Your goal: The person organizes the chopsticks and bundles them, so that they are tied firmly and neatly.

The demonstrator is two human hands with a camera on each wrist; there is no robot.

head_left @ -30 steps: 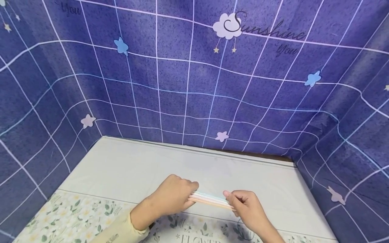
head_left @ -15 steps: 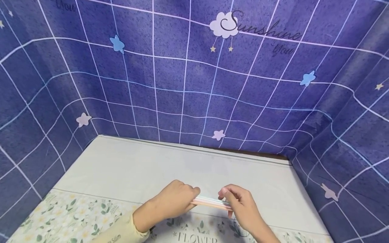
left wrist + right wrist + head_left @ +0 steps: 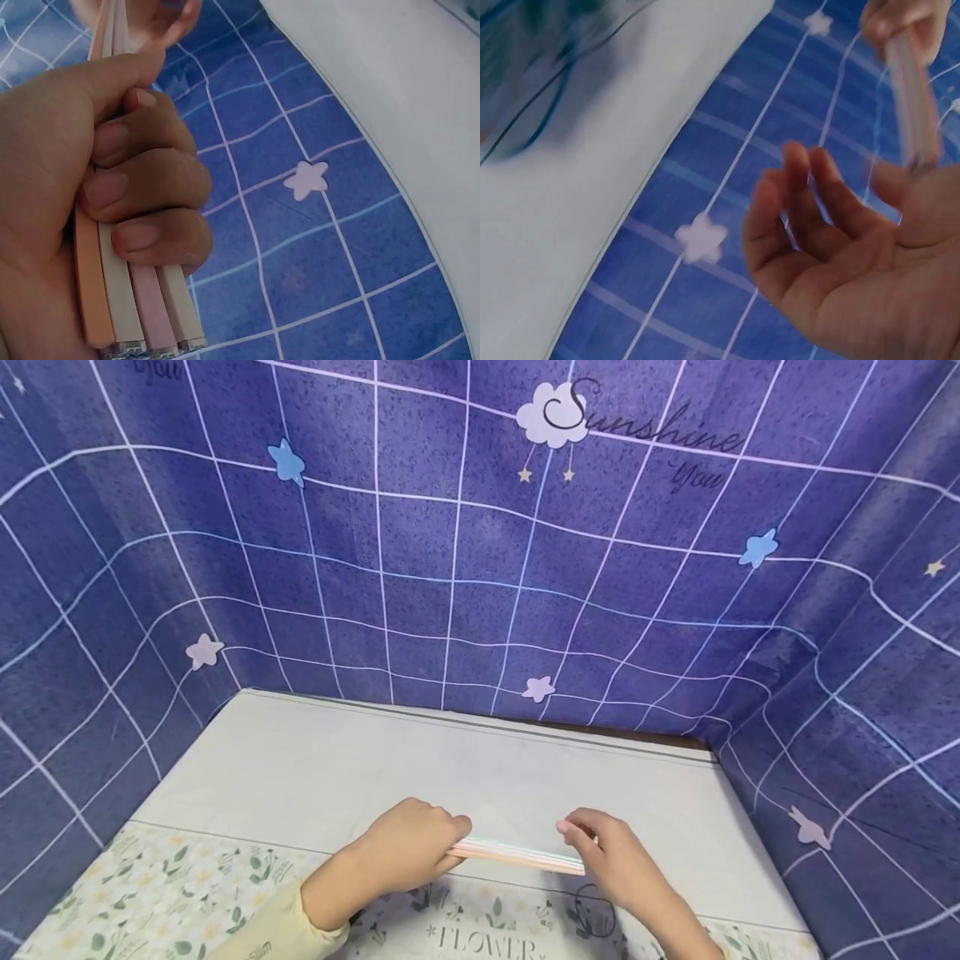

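My left hand (image 3: 412, 845) grips a bundle of long, thin pastel strips (image 3: 517, 855) in orange, white, pink and pale green. In the left wrist view its fingers curl round the strips (image 3: 112, 292), whose near ends look shiny; what the strips are made of I cannot tell. The bundle lies nearly level and points right. At its free end is my right hand (image 3: 611, 852), its fingers loosely bent. The right wrist view shows nothing between those fingers (image 3: 832, 195), and the bundle's end (image 3: 919, 112) appears just beyond the thumb, blurred.
Below the hands is a table with a white cover (image 3: 315, 760) and a floral front band (image 3: 187, 885) printed with lettering. A blue gridded curtain (image 3: 420, 552) with stars encloses the back and both sides.
My right hand has let go of the strips' right end, and its fingers have loosened. My left hand still holds the bundle, now slightly further left.
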